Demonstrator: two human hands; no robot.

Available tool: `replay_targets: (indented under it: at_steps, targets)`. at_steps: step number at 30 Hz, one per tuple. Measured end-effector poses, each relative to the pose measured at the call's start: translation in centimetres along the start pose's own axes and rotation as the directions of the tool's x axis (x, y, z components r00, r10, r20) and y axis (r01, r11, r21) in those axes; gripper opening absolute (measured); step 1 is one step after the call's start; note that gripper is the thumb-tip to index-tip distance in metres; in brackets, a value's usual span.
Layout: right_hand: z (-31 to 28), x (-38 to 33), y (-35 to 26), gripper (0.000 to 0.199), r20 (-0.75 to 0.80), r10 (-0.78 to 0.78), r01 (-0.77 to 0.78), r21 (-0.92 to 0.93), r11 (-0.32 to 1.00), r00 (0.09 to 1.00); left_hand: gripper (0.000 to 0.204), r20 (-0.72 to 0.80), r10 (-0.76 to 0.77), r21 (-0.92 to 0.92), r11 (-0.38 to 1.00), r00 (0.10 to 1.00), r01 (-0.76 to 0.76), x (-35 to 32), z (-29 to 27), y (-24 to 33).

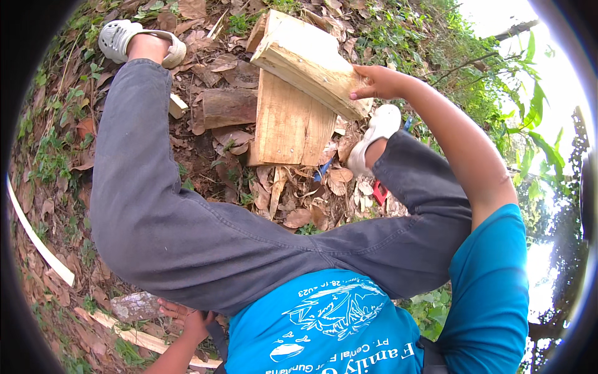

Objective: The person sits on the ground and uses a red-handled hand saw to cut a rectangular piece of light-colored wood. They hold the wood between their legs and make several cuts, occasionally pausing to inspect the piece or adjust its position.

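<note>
A piece nailed together from pale wooden planks (296, 118) lies tilted on the leaf litter between my feet. One thick board crosses its far end, with small nail heads showing. My right hand (383, 83) grips the right end of that board, thumb on the near side and fingers over the top. Down at the lower left, beside my left thigh, my left hand (190, 316) is low near the ground with its fingers apart and nothing visible in them. Close to its fingertips lies a short rough piece of wood (135, 306).
A short log (229, 108) touches the planks' left side, near a small wood offcut (178, 106). A red object (380, 192) and a blue scrap (322, 169) lie by my right foot. Long pale wood strips (143, 340) rest at left. Plants grow at right.
</note>
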State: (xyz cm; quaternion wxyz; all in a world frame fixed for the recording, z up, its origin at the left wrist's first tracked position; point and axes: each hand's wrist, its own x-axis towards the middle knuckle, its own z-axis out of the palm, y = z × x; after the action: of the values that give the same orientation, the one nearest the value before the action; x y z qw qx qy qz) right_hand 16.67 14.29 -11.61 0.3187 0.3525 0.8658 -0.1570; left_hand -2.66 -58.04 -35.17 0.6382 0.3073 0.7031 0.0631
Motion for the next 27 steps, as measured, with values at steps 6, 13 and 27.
replay_targets:
  at_steps: [6,13,27]
  targets:
    - [1.2,-0.2,-1.3,0.104,-0.143,0.013,0.015,0.191,0.982,0.990,0.130,-0.410,-0.224,0.148,0.940,0.884,0.307,0.3,3.2,0.2]
    - [7.9,0.0,1.9,0.096,-0.434,-0.001,0.342,0.709,0.617,0.901,0.136,-0.453,-0.271,0.185,0.904,0.850,0.386,-0.3,2.5,1.4]
    - [17.6,2.1,-4.9,0.082,-0.536,0.503,0.655,0.752,-0.081,0.678,0.098,-0.728,0.405,-0.053,0.772,0.553,-0.634,8.3,-19.8,45.2]
